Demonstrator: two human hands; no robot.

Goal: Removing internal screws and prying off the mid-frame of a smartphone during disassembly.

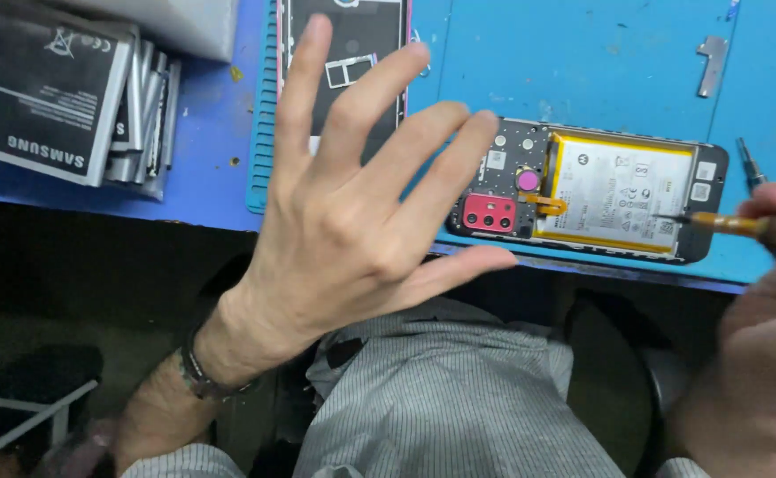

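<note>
Two hands: left hand (343, 221) spread empty, right hand (760, 354) clamped on screwdriver (742, 226) at opened phone (582, 190); battery (618, 190) still seated.

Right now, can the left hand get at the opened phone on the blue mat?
Probably yes. The left hand hangs open and empty just beside the opened phone, with nothing between them; the right hand holds a screwdriver at the far end.

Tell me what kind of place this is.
Most likely a phone repair bench: an opened phone with its battery exposed lies on a blue work mat, a stack of spare batteries sits nearby, and the right hand holds a screwdriver.
</note>
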